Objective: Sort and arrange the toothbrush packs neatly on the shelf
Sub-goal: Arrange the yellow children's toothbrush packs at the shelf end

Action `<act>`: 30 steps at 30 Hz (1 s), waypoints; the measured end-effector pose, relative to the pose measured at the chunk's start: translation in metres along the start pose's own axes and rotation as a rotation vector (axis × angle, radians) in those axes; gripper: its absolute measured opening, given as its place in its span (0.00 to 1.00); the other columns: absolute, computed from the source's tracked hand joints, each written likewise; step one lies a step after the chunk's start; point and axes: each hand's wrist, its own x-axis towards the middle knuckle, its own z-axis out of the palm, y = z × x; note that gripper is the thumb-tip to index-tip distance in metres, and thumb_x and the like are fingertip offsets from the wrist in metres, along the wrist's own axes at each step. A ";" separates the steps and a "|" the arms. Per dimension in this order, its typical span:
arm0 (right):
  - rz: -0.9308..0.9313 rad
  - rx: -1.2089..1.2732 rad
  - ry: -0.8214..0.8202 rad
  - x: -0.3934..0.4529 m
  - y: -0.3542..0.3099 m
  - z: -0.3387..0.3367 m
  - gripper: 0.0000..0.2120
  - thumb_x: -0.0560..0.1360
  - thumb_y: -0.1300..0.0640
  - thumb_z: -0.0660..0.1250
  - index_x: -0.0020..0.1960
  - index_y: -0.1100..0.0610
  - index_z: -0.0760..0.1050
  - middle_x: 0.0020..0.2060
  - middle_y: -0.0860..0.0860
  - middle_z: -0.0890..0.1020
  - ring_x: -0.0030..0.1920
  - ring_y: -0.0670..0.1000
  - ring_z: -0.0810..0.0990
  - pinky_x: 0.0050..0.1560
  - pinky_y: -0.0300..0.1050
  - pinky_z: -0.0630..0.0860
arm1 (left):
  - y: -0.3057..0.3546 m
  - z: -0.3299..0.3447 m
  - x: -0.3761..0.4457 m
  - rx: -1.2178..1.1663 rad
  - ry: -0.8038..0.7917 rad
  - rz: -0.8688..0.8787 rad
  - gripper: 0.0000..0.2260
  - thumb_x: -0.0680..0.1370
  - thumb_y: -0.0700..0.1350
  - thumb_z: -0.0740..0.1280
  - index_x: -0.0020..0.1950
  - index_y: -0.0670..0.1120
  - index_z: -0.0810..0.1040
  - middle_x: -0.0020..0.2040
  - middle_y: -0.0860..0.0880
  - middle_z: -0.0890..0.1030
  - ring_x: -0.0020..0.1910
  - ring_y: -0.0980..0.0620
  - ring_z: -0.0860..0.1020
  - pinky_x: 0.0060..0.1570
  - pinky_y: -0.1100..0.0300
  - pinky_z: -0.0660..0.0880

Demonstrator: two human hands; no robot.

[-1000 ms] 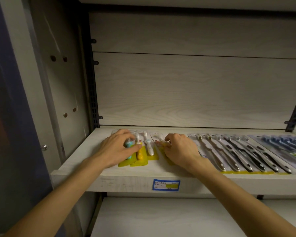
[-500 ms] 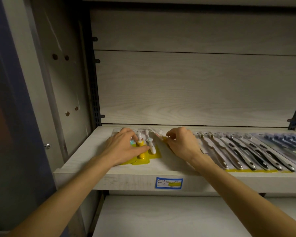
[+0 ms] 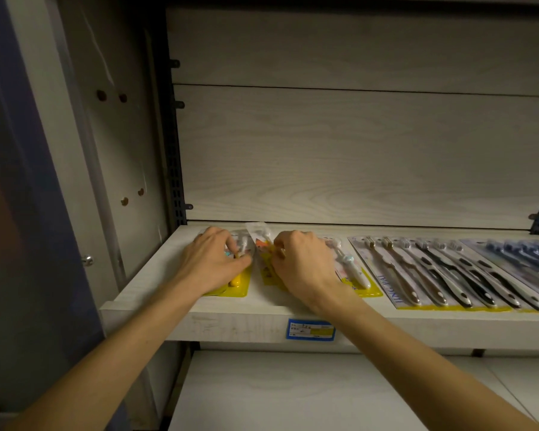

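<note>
"JING PAI" on toothbrush pack [image 3: 386,286], shelf tag [image 3: 311,329] illegible

Dim, yellowish light is falling from above the hands; wide-angle bending is curving the edges, and everything is looking slightly soft.
</note>
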 end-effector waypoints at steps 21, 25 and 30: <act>0.057 0.029 -0.032 0.007 -0.009 0.014 0.24 0.78 0.36 0.60 0.58 0.56 0.76 0.54 0.56 0.79 0.55 0.59 0.78 0.46 0.48 0.69 | -0.010 0.005 0.008 0.021 -0.012 -0.040 0.07 0.78 0.56 0.65 0.50 0.54 0.75 0.60 0.52 0.73 0.63 0.48 0.72 0.56 0.55 0.69; 0.073 0.016 -0.015 0.009 -0.004 0.012 0.23 0.78 0.36 0.60 0.57 0.55 0.76 0.53 0.55 0.80 0.53 0.58 0.78 0.43 0.47 0.67 | -0.010 0.004 0.008 -0.006 0.008 -0.069 0.07 0.78 0.55 0.65 0.50 0.53 0.76 0.61 0.52 0.73 0.63 0.48 0.72 0.54 0.56 0.67; 0.075 0.055 -0.024 0.010 -0.006 0.012 0.23 0.77 0.36 0.61 0.56 0.55 0.77 0.52 0.54 0.80 0.53 0.57 0.78 0.43 0.47 0.68 | -0.009 0.007 0.008 0.037 0.009 -0.066 0.07 0.77 0.56 0.65 0.48 0.54 0.75 0.61 0.52 0.73 0.63 0.47 0.72 0.56 0.55 0.69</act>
